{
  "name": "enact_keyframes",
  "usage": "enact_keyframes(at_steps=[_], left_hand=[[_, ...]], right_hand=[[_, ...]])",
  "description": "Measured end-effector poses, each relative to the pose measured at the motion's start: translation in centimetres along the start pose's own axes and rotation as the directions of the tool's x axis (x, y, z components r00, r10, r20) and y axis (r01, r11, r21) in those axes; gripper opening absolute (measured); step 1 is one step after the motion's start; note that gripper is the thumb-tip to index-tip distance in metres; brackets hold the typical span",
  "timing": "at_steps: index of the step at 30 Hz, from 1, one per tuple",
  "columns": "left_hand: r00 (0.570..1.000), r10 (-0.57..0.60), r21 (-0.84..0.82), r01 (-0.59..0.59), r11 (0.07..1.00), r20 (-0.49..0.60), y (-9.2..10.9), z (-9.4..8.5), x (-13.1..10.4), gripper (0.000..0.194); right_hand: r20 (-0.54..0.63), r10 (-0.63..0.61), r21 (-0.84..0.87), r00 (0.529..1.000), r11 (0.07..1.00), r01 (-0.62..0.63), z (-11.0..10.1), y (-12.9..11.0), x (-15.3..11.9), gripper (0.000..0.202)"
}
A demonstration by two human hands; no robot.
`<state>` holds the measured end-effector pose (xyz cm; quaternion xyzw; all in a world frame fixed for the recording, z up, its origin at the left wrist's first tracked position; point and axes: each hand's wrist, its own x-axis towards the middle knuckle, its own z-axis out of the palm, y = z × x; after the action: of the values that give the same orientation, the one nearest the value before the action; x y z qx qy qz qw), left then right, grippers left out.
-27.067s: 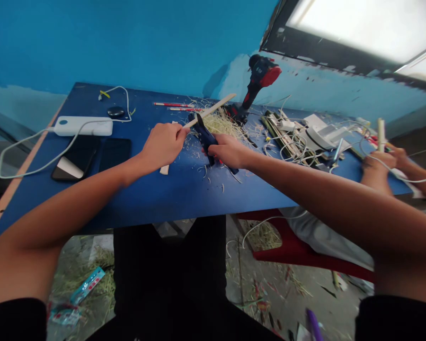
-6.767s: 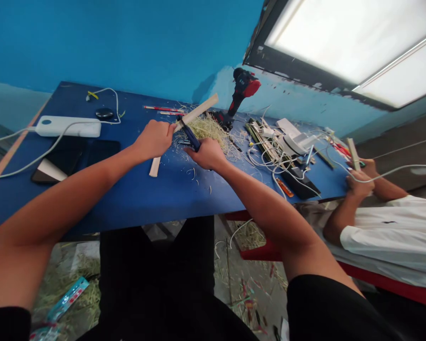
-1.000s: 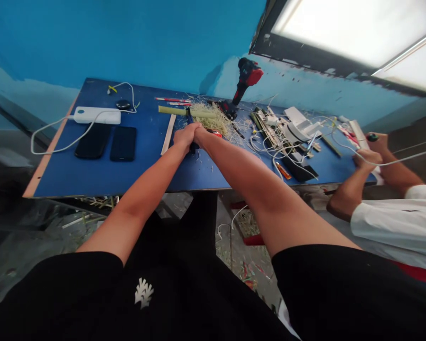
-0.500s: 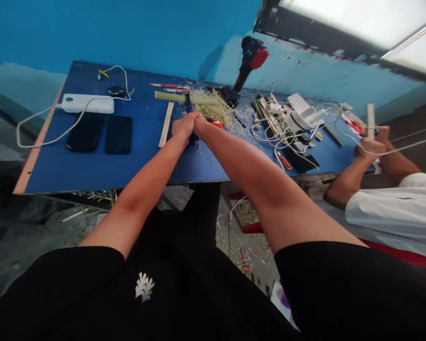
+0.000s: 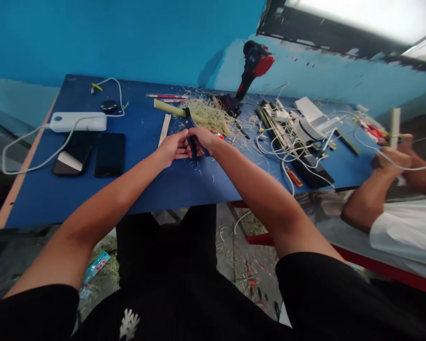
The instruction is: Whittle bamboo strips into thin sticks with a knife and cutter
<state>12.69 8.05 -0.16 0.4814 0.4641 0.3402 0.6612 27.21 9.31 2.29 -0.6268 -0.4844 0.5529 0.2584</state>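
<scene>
My right hand is closed around a dark blue pliers-like tool, its jaws pointing away from me and its handles spread below. Beside it, my left hand has its fingers stretched out towards the handles; whether they touch the tool is hard to see. Just beyond the hands, a pale green bamboo piece lies against a heap of thin shavings. A flat light wood strip rests behind my left hand.
Left on the blue table are two phones and a white power strip. A red-black drill stands behind the shavings. Tangled white cables and strips lie right. A co-worker's hands hold a pale strip.
My hands were clasped together over the tool; the left has since come off and its fingers have spread. The camera view has shifted a little. The co-worker still holds the strip.
</scene>
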Motion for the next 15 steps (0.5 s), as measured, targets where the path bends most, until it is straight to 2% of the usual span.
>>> enact_keyframes(at_steps=[1,2,3,4,6,8,12,15], left_hand=[[0.998,0.033,0.065,-0.029,0.997,-0.058,-0.1,-0.2,-0.3,0.036],[0.978,0.139,0.193,-0.108,0.975,-0.157,-0.3,-0.2,-0.6,0.024],[0.93,0.315,0.367,-0.23,0.901,-0.191,-0.5,-0.1,-1.1,0.014],[0.88,0.454,0.522,-0.323,0.79,-0.142,-0.7,0.1,-1.5,0.012],[0.83,0.557,0.64,-0.45,0.623,0.041,-1.0,0.6,-2.2,0.018],[0.807,0.563,0.681,-0.516,0.52,0.181,-1.2,1.2,-2.6,0.022],[0.778,0.553,0.719,-0.565,0.406,0.299,-1.8,1.9,-2.9,0.018],[0.789,0.48,0.725,-0.579,0.372,0.383,-2.1,2.8,-3.6,0.018]], right_hand=[[0.077,0.06,0.08,0.995,0.995,-0.066,-0.3,0.1,-0.2,0.043],[0.133,0.077,0.147,0.988,0.984,-0.096,-0.4,0.2,-0.3,0.044],[0.141,0.082,0.191,0.987,0.976,-0.108,-0.5,0.3,-0.4,0.044],[0.134,0.075,0.232,0.988,0.967,-0.105,-0.6,0.4,-0.4,0.043],[0.1,0.061,0.264,0.993,0.961,-0.086,-0.5,0.6,-0.3,0.044],[0.092,0.055,0.277,0.994,0.958,-0.079,-0.5,0.8,-0.1,0.044],[0.1,0.049,0.33,0.994,0.941,-0.079,-0.5,1.3,0.2,0.045],[0.093,0.081,0.334,0.992,0.937,-0.108,-0.8,1.4,0.1,0.044]])
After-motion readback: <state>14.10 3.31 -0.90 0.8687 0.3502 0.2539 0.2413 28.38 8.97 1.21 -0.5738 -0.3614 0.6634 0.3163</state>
